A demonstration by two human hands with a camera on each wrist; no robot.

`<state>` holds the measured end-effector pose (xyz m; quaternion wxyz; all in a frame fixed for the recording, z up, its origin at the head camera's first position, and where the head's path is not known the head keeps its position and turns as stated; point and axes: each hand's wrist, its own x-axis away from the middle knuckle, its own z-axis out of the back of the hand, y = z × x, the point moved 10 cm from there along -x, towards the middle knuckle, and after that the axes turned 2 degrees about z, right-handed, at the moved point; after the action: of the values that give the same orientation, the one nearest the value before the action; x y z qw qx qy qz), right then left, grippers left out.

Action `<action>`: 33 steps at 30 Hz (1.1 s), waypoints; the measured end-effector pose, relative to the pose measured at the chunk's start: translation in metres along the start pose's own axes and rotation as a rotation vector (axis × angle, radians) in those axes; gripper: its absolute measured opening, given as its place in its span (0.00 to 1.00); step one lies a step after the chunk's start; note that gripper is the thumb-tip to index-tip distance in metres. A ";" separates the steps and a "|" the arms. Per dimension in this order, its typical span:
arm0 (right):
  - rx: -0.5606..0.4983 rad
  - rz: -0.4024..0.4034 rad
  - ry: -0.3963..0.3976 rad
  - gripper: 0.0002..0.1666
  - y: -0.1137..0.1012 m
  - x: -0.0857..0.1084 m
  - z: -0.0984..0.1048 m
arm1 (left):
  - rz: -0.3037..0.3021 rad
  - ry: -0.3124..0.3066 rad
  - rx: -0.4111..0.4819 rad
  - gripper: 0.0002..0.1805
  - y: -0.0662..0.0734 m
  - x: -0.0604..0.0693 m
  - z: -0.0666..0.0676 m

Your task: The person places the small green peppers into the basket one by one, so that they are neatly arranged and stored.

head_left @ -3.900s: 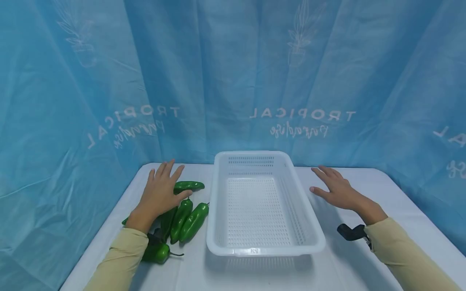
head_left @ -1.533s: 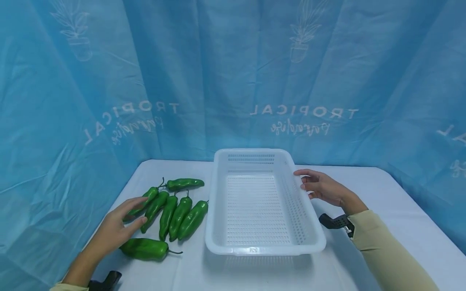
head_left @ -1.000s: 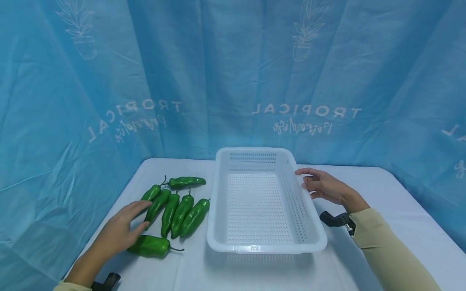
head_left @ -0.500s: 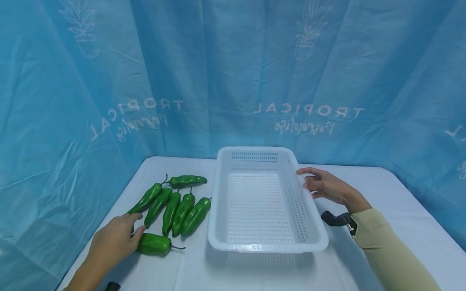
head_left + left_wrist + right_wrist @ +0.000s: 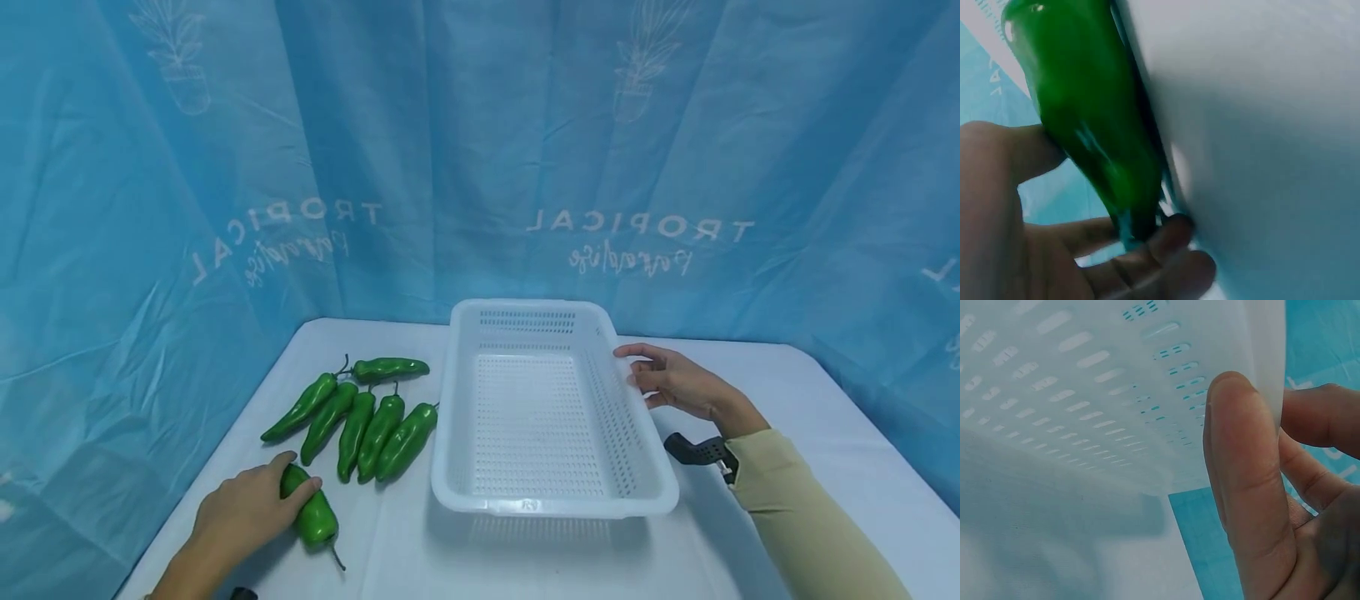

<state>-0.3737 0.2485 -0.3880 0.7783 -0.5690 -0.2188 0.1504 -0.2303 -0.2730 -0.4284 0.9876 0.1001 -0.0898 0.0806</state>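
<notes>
Pepper (image 5: 313,518), long, green and glossy, lies at near left of the desk (image 5: 382,558), stem toward the near edge. Cannot tell whether its underside touches the white cloth.

Hands both occupied. Left hand (image 5: 243,508) curled on the pepper's stemless end: thumb along one side, bent fingers about the tip, gap only as wide as the pepper; stem end sticks out free. Right hand (image 5: 682,385) at the right side of the white perforated basket (image 5: 555,506), thumb on the outer wall below the rim, bent forefinger at the rim, pinching it lightly.

Six more peppers (image 5: 381,437) between left hand and basket, farther back: five slanted in a loose row, one crosswise behind. Basket mid-desk, upright, long way front to back.

Black strap (image 5: 697,450) on right wrist, pale yellow sleeve (image 5: 813,508) above it. Blue curtain (image 5: 487,167) behind, reversed white lettering, "TROPICAL Paradise".
</notes>
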 end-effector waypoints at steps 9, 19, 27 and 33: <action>-0.011 0.004 -0.003 0.31 0.003 0.000 -0.001 | 0.019 -0.005 0.294 0.49 -0.014 -0.006 0.002; -0.001 0.012 -0.014 0.32 -0.001 0.001 -0.001 | -0.085 -0.115 0.430 0.38 -0.009 -0.007 -0.004; -0.005 0.041 -0.034 0.29 -0.004 0.001 -0.001 | -0.113 -0.184 0.540 0.39 -0.010 -0.006 -0.010; -0.013 0.037 -0.024 0.30 0.000 0.000 0.000 | -0.101 -0.218 0.613 0.41 -0.008 -0.005 -0.013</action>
<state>-0.3737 0.2489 -0.3878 0.7690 -0.5762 -0.2186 0.1700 -0.2320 -0.2792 -0.4434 0.8987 0.4053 -0.1616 0.0436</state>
